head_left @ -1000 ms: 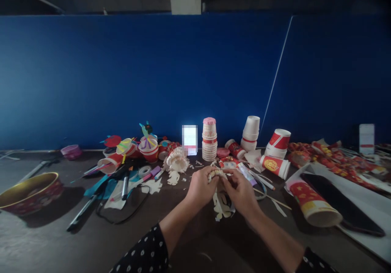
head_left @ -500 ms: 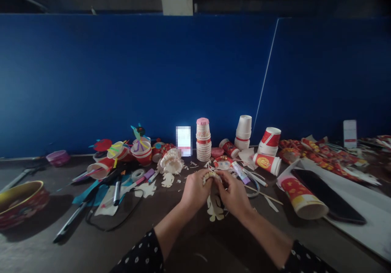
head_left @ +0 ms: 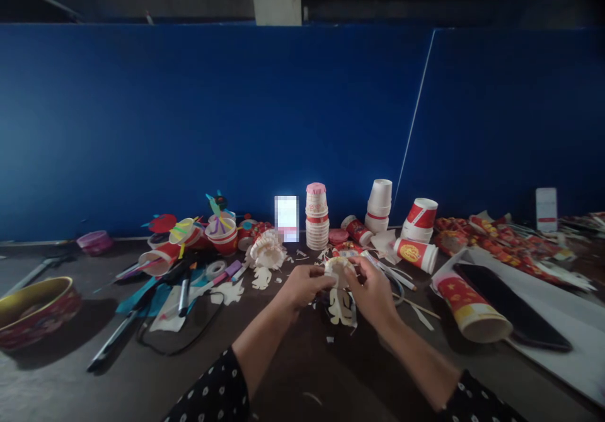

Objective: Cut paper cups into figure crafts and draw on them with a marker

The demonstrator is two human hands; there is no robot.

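Near the middle of the table I hold a white paper cup cut-out [head_left: 340,305] between both hands. A ring of cut edging curves along its top, and a figure-like shape hangs below. My left hand [head_left: 302,286] pinches its left side with thumb and fingers. On the other side my right hand [head_left: 374,291] grips the edge, thumb in front and fingers behind. Just beneath lies a small white scrap [head_left: 330,340]. To the left of my hands rests a similar frilled paper cut-out [head_left: 267,250], with a figure-shaped piece in front of it.
Behind my hands rises a cup stack [head_left: 316,217] with a pink top. Markers, a tape roll [head_left: 216,269] and decorated cups lie left, beyond a red-and-gold bowl [head_left: 38,312]. A lying cup [head_left: 472,308] and black phone [head_left: 510,305] occupy a white tray [head_left: 567,353] at right.
The cut-out has tilted, so more of its front and the hanging figure shows. My left hand has shifted slightly left with its fingers straighter. The white scrap below has come into view.
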